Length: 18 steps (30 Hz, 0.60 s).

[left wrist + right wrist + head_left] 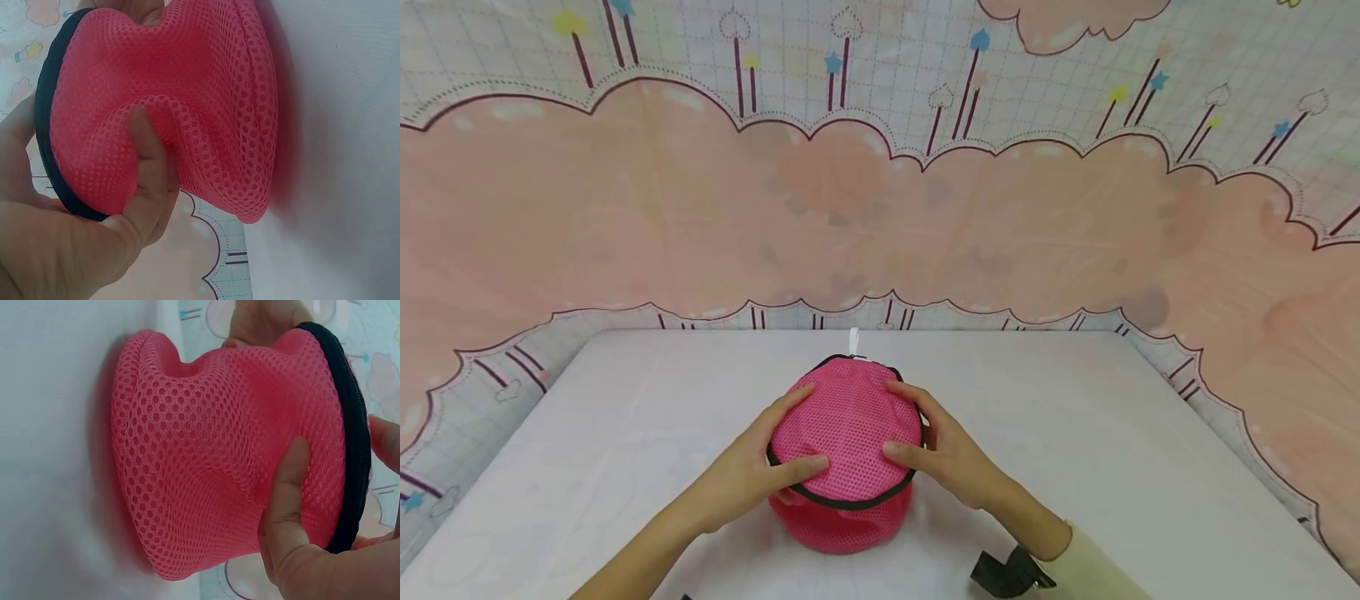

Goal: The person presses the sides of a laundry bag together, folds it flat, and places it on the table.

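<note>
A pink mesh laundry bag [850,425] with a black zipper band [355,437] round its top stands upright on the white table. My left hand [767,458] grips its upper left side, thumb and a finger over the lid and other fingers against the mesh wall. On the opposite side my right hand [951,450] holds the rim in the same way, thumb and index finger on the lid. In both wrist views the mesh wall [206,125] dents inward under the fingers. The bag's inside is hidden.
The white table [625,400] spreads round the bag. A white tag or strap [853,342] sticks up at the bag's far edge. Near the right forearm is a black strap [1009,573]. Behind the table hangs a patterned cloth [700,225] in peach and white.
</note>
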{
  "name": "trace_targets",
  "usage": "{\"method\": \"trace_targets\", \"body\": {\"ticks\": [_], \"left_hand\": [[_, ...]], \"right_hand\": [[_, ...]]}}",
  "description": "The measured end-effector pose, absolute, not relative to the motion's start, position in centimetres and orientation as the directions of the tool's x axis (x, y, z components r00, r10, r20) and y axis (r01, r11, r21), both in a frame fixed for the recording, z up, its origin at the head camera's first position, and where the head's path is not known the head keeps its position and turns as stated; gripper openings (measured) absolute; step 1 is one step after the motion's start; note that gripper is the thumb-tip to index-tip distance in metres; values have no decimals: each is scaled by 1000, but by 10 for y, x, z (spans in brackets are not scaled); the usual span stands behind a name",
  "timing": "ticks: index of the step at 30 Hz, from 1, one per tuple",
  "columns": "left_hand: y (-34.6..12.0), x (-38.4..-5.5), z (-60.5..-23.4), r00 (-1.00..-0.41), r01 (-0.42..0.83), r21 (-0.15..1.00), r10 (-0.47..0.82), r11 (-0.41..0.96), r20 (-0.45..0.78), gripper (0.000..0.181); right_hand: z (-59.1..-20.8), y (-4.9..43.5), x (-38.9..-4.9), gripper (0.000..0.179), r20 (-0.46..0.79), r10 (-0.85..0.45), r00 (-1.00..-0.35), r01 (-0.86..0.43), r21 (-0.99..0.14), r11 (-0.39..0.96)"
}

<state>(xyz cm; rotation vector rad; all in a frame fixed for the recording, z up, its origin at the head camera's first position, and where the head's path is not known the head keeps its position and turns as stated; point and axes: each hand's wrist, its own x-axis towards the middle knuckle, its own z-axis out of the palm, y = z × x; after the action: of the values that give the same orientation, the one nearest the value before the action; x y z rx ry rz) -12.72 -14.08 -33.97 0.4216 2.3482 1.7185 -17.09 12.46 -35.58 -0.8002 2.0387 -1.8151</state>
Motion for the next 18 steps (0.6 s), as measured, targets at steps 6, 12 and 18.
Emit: {"method": "trace_targets", "body": {"ticks": [6,12,18], "left_hand": [[-139,-128,-342,-931,76,969,365,234,-16,81],[-137,-129,-348,-925,36,988,380,148,-24,81],[-136,-129,-351,-941,31,986,337,162,-26,84]], "right_hand": [[-358,124,-171,66,140,-585,-799,-212,-976,56],[-362,122,-171,63,125,-577,-807,-196,-979,61],[-365,121,-171,63,121,-578,-807,-162,-987,19]]}}
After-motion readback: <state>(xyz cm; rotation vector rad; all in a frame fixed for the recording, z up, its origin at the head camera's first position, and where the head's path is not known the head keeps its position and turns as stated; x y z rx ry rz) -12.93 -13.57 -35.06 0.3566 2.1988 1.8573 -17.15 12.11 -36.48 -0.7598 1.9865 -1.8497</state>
